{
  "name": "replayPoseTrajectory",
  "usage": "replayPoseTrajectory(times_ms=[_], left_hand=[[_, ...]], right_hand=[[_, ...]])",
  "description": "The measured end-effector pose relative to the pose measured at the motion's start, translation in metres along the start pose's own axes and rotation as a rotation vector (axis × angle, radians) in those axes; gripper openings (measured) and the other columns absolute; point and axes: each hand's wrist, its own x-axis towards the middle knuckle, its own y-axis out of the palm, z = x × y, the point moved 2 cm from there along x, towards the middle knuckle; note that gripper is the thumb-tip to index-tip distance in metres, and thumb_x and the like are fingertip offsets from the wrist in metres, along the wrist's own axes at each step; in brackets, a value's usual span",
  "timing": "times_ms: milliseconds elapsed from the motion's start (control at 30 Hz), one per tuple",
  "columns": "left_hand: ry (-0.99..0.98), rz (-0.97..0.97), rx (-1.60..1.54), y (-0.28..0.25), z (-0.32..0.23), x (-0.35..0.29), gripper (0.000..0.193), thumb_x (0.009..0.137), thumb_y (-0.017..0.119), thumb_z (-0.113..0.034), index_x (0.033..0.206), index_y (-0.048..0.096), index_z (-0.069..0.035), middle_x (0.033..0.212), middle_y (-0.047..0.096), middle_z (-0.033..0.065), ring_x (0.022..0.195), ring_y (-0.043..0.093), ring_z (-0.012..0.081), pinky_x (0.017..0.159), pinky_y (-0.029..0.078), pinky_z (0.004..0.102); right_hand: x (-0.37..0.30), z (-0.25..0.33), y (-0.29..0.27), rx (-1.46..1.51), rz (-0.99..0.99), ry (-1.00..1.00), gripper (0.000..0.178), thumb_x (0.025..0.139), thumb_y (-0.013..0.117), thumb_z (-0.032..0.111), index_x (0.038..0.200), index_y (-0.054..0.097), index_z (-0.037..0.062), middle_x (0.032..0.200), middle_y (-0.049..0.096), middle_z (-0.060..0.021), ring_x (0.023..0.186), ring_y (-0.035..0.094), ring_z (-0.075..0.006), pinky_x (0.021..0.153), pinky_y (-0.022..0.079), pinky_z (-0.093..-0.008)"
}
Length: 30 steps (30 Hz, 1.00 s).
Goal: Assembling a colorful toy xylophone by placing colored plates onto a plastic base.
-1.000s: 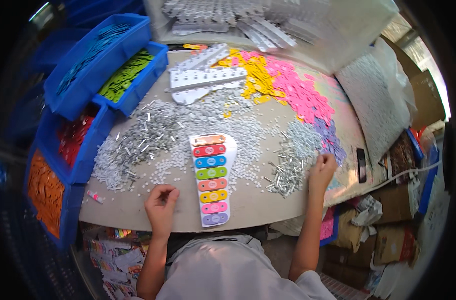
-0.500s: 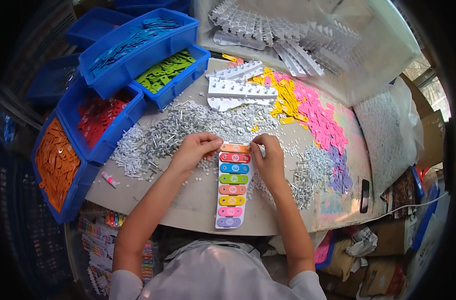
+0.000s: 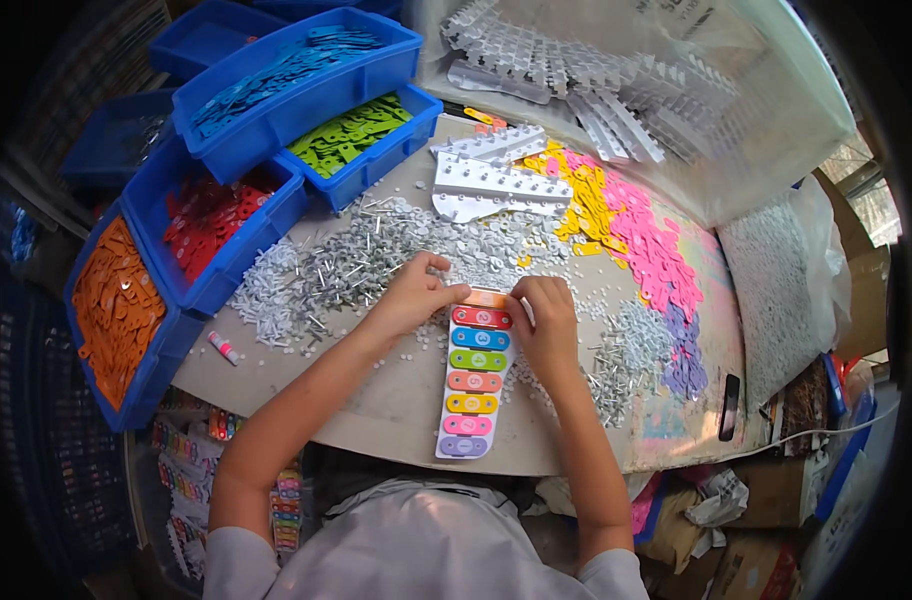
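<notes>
Along the curved near edge of the grey-beige tabletop (image 3: 386, 410), bare surface is shown on both sides of a long white board (image 3: 471, 380) bearing eight coloured bars; its lower end is set just inside that edge. At its far end, the left hand (image 3: 414, 300) is placed with the thumb tip at the left end of the orange bar (image 3: 489, 299), the index finger being held apart from the thumb. By the bar's right end, the right hand (image 3: 548, 325) is seen with thumb and fingers drawn in; whether anything is pinched cannot be told. The hands are separated by the bar.

Open surface at left is bounded by a small pink-and-white tube (image 3: 223, 347) and a blue plastic bin of orange pieces (image 3: 161, 365); at right, a narrower bare strip is interrupted by a black oblong object (image 3: 729, 407). Beyond the hands, room is taken up by a silver-and-white heap of pins and caps (image 3: 341, 270), and by a smaller heap of silver pins (image 3: 621, 360) near the right forearm. Farther off, peg-studded white boards (image 3: 501, 188) are flanked by yellow flat pieces (image 3: 589, 205); the far edge is bordered by a translucent plastic bag (image 3: 766, 90).
</notes>
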Motion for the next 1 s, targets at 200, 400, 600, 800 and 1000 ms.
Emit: replayPoseTrajectory(times_ms=[200, 400, 600, 800, 1000], left_hand=[[-0.029, 0.099, 0.212, 0.004, 0.008, 0.014, 0.042, 0.095, 0.075, -0.041, 0.094, 0.064, 0.0, 0.072, 0.06, 0.0033, 0.061, 0.054, 0.01, 0.052, 0.041, 0.0284], [-0.052, 0.141, 0.016, 0.019, 0.013, 0.026, 0.036, 0.092, 0.074, -0.033, 0.08, 0.06, -0.002, 0.067, 0.058, 0.0025, 0.053, 0.05, 0.0093, 0.044, 0.034, 0.0284], [0.048, 0.023, 0.094, 0.017, 0.012, 0.021, 0.036, 0.082, 0.078, -0.028, 0.069, 0.058, -0.001, 0.065, 0.057, 0.0049, 0.057, 0.052, 0.012, 0.047, 0.038, 0.0342], [0.222, -0.058, 0.416, 0.006, 0.011, 0.003, 0.032, 0.095, 0.074, -0.03, 0.093, 0.062, 0.0, 0.066, 0.061, 0.0049, 0.057, 0.055, 0.0124, 0.051, 0.041, 0.0325], [0.368, -0.382, 0.486, -0.03, -0.034, -0.095, 0.019, 0.098, 0.07, -0.02, 0.104, 0.066, -0.003, 0.076, 0.066, 0.0085, 0.062, 0.058, 0.0157, 0.057, 0.045, 0.0344]], right_hand=[[0.008, -0.028, -0.008, 0.185, 0.339, 0.507, 0.03, 0.093, 0.076, 0.031, 0.103, 0.067, 0.0045, 0.071, 0.065, -0.0098, 0.062, 0.061, -0.0179, 0.058, 0.047, -0.0363], [0.024, -0.064, -0.008, 0.384, 0.752, 0.667, 0.036, 0.096, 0.075, 0.036, 0.091, 0.074, 0.0007, 0.072, 0.063, 0.0004, 0.059, 0.05, -0.0075, 0.052, 0.039, -0.0285], [0.026, -0.063, -0.003, 0.369, 0.803, 0.705, 0.036, 0.097, 0.074, 0.035, 0.087, 0.072, 0.0003, 0.068, 0.06, 0.0032, 0.059, 0.049, -0.0061, 0.052, 0.036, -0.0274], [0.003, -0.039, -0.003, 0.283, 0.441, 0.581, 0.024, 0.097, 0.074, 0.025, 0.096, 0.069, 0.0015, 0.062, 0.055, 0.0006, 0.056, 0.046, -0.0061, 0.051, 0.034, -0.0278], [-0.066, -0.051, -0.09, -0.219, -0.211, 0.489, 0.017, 0.103, 0.064, 0.016, 0.111, 0.066, 0.0016, 0.078, 0.063, -0.0065, 0.07, 0.056, -0.0146, 0.065, 0.045, -0.0306]])
